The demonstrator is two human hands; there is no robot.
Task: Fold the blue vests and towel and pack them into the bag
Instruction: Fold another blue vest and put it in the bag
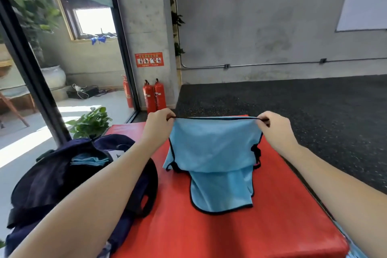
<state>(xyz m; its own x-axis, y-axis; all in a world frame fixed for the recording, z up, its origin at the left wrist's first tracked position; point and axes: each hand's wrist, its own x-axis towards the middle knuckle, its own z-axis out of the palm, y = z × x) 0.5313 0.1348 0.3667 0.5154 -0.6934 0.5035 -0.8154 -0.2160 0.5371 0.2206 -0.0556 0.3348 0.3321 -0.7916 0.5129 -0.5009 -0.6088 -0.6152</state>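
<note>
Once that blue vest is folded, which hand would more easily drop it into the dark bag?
Probably the left hand. The open navy bag sits on the person's left, beside that forearm, while the right hand pinches the blue vest on the far side.

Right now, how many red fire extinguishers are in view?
3: two fire extinguishers stand together at the concrete pillar's base; a third shows left, behind the glass. Others may be hidden.

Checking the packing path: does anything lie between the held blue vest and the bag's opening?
Nothing visible lies loose between them. The blue vest hangs over the red mat; only the person's own left forearm crosses above the bag, whose opening already shows blue cloth.
</note>
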